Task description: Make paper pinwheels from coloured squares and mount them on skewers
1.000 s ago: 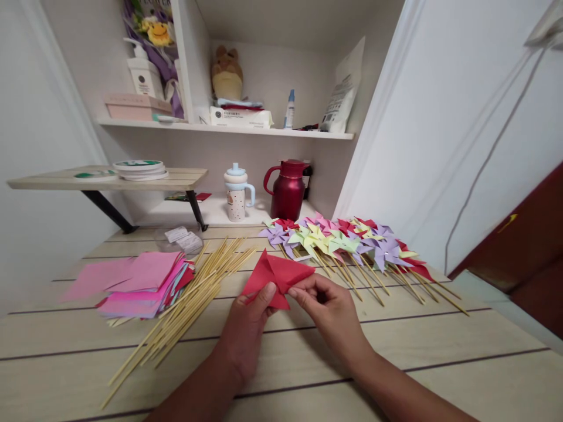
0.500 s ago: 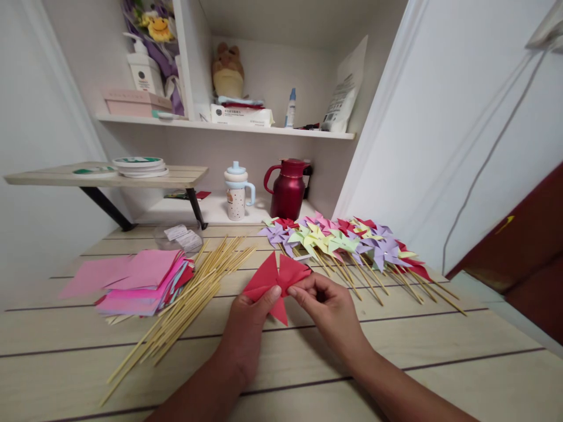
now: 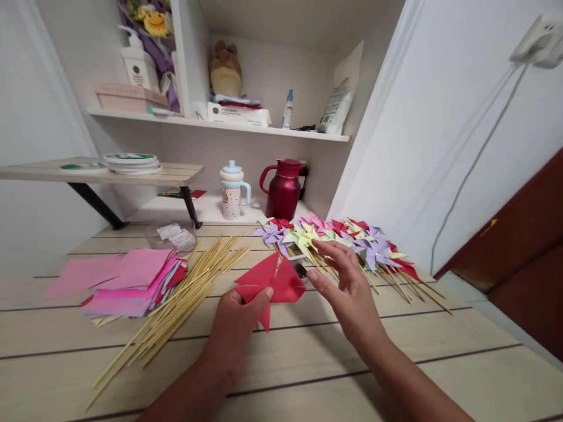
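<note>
My left hand [image 3: 240, 319] pinches a red paper pinwheel [image 3: 284, 280] near its centre, with the thumb on top. The pinwheel's pointed blades spread out above the table. To its right, my right hand [image 3: 345, 284] is off the paper, thumb and fingers apart, with nothing visible between them. A small dark, shiny object [image 3: 299, 269] lies between the pinwheel and my right thumb, partly hidden; I cannot make out what it is. Beyond my right hand lie several finished pinwheels [image 3: 308, 237] on sticks, in purple, yellow, green, pink and red.
Left of my hands lie a bundle of thin wooden sticks [image 3: 176, 310] and a stack of coloured paper sheets [image 3: 132, 272]. A clear container [image 3: 153, 234] sits behind them. Farther back stand a lidded cup [image 3: 231, 196], a red thermos jug [image 3: 284, 190] and a raised wooden shelf [image 3: 176, 173].
My right hand has let go of the red pinwheel and moved right, its fingers opening. My left hand still holds the paper, now slightly further left. The view has shifted a little.
</note>
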A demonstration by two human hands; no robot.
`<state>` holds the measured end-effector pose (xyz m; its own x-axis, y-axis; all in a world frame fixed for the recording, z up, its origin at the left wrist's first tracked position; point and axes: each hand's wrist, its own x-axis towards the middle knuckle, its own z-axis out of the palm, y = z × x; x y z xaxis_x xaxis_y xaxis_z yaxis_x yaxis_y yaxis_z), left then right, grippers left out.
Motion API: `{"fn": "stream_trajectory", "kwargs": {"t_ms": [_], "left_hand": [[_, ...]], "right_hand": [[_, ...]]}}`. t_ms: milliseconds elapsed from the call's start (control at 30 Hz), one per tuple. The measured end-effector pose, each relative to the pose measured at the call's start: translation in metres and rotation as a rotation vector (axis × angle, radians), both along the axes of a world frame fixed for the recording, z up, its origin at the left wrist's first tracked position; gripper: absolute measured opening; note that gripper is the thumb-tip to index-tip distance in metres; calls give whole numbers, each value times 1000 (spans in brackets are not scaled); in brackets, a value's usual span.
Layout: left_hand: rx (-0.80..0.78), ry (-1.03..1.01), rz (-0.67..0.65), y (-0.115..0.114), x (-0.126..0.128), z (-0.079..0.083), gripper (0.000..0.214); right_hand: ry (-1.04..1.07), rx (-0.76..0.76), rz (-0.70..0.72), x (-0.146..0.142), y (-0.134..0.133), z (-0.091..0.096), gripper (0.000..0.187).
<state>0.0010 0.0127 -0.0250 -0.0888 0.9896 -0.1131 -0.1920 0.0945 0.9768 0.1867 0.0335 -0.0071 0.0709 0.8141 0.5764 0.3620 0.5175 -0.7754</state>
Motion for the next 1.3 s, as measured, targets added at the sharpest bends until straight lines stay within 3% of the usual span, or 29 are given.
{"fn": "stream_trajectory", "kwargs": {"t_ms": [100, 200, 400, 600, 767, 900, 967, 1033, 1133, 1300], "left_hand": [[21, 144, -7, -4, 2, 5, 29], [19, 179, 1, -5, 5, 5, 20], [77, 251, -18, -5, 5, 7, 10], [133, 291, -54, -5, 7, 6, 10], [172, 27, -84, -7, 3, 8, 26], [113, -88, 86, -6, 3, 8, 50], [72, -107, 93, -1, 6, -1, 53], [47, -150, 131, 4, 10, -13, 56], [60, -166, 39, 9, 17, -27, 51], [163, -167, -113, 1, 22, -19, 50]], "right_hand": [[-12, -115, 156, 5, 1, 8, 42], [-29, -192, 247, 3, -2, 13, 37], [-90, -203, 276, -6, -7, 14, 12], [-128, -278, 279, -7, -7, 7, 15], [219, -477, 224, -13, -4, -2, 24], [599, -475, 226, -20, -1, -6, 27], [719, -452, 220, -24, 0, -7, 29], [788, -424, 196, -27, 0, -8, 31], [818, -385, 168, -31, -1, -12, 29], [772, -387, 147, -38, -4, -17, 28]]}}
